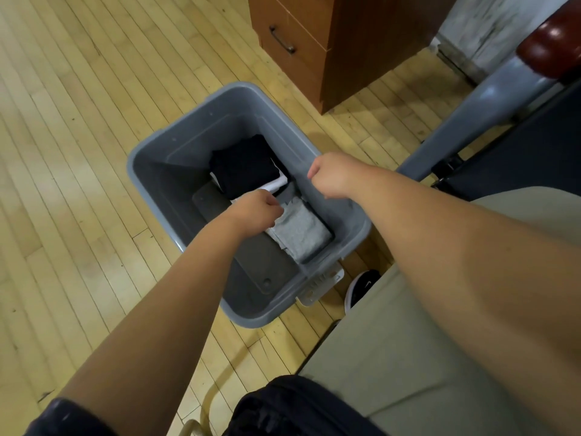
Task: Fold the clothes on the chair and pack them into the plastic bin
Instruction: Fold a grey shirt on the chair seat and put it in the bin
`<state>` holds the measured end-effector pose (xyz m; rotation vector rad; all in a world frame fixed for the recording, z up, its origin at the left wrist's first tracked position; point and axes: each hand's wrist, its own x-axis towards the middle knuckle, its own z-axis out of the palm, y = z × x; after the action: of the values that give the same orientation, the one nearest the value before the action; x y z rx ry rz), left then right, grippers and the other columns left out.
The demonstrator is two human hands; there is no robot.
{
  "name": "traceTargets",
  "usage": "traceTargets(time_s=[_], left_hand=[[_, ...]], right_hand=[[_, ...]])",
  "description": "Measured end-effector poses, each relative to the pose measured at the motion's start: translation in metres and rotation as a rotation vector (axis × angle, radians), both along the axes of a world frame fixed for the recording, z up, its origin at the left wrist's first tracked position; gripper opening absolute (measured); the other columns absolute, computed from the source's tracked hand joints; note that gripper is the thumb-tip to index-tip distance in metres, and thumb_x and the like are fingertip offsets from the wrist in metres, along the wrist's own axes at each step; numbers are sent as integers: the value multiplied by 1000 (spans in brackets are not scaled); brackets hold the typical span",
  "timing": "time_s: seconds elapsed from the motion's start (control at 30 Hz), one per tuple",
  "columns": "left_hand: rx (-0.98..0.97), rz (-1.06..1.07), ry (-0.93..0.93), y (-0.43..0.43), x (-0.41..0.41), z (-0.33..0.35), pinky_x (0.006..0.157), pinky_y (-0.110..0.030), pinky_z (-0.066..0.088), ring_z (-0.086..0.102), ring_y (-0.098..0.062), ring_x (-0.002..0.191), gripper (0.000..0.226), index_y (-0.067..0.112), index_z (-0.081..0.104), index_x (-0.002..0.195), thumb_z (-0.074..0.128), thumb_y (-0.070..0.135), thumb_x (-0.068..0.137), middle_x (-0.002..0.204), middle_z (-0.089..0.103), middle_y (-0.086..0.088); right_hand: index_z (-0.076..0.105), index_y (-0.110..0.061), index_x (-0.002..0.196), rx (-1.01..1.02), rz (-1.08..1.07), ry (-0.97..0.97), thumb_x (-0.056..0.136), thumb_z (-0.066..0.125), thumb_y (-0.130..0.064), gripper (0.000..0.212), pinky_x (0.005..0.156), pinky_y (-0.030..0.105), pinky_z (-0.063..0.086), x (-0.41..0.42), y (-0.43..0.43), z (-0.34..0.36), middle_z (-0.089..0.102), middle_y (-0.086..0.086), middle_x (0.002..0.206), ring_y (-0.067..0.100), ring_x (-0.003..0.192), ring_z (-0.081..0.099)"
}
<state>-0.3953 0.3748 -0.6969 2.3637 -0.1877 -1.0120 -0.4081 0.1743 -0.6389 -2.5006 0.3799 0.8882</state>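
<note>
Plastic bin (176, 146) on floor. Left hand (262, 206) inside it, fingers curled onto folded grey garment (300, 232). Right hand (333, 176) fisted over bin's right rim, grip unclear.

1. I count one grey plastic bin (226, 99)
2. Folded garments inside: three, namely one black (243, 166), one white (276, 185), one grey (301, 231)
3. Hands: two, left hand (261, 207) and right hand (331, 176)
4. One shoe (361, 286)
5. One wooden cabinet (345, 42)

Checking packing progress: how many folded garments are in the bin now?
3 visible: black at the far end, white beneath it, grey by the left hand. More may be hidden underneath.
</note>
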Motion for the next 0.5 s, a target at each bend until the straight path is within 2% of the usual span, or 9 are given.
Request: traceTargets(time_s=[0.03, 0.1, 0.23, 0.3, 0.37, 0.43, 0.5], left_hand=[[-18, 5, 1, -3, 1, 5, 88, -38, 61, 72, -7, 82, 18, 9, 71, 99, 61, 24, 97, 104, 75, -3], [-56, 3, 1, -12, 2, 16, 88, -38, 63, 74, -5, 83, 20, 12, 76, 108, 62, 23, 97, 104, 76, -2], [-89, -66, -55, -33, 0, 51, 80, -33, 61, 72, -10, 81, 16, 16, 75, 103, 61, 22, 98, 98, 77, -2], [-96, -96, -85, -44, -4, 70, 83, -40, 63, 73, -16, 85, 17, 16, 76, 102, 62, 24, 96, 96, 77, -3], [-118, -121, -98, -54, -8, 89, 87, -48, 64, 75, -20, 88, 18, 18, 76, 98, 61, 27, 92, 92, 78, -2], [-140, -146, -100, -61, -16, 105, 86, -50, 65, 75, -19, 88, 17, 22, 75, 98, 61, 29, 92, 91, 78, 0], [-155, -168, -109, -67, -25, 118, 87, -48, 65, 76, -17, 90, 17, 27, 73, 101, 61, 35, 92, 94, 78, 3]], right_hand=[[69, 0, 133, 6, -20, 4, 97, 51, 0, 41, 103, 50, 57, -1, -1, 2, 70, 21, 131, 37, 121, 68], [70, -3, 130, 54, -94, -19, 97, 54, -3, 37, 99, 48, 59, -5, -5, 8, 73, 19, 124, 36, 114, 71], [72, -2, 122, 64, -159, -91, 97, 55, -3, 31, 92, 45, 63, -16, -12, 21, 75, 17, 115, 35, 103, 75], [74, -3, 117, 39, -198, -130, 95, 53, -2, 30, 93, 49, 62, -23, -17, 31, 75, 17, 113, 35, 101, 74], [75, -3, 111, 38, -247, -184, 96, 50, -4, 29, 92, 47, 62, -33, -23, 41, 76, 15, 109, 33, 100, 73], [75, -2, 96, 26, -269, -222, 95, 48, -4, 27, 87, 44, 62, -45, -27, 53, 78, 17, 103, 33, 98, 74], [70, -13, 93, 42, -290, -257, 97, 53, -9, 17, 90, 43, 62, -57, -31, 63, 77, 15, 107, 32, 102, 74]])
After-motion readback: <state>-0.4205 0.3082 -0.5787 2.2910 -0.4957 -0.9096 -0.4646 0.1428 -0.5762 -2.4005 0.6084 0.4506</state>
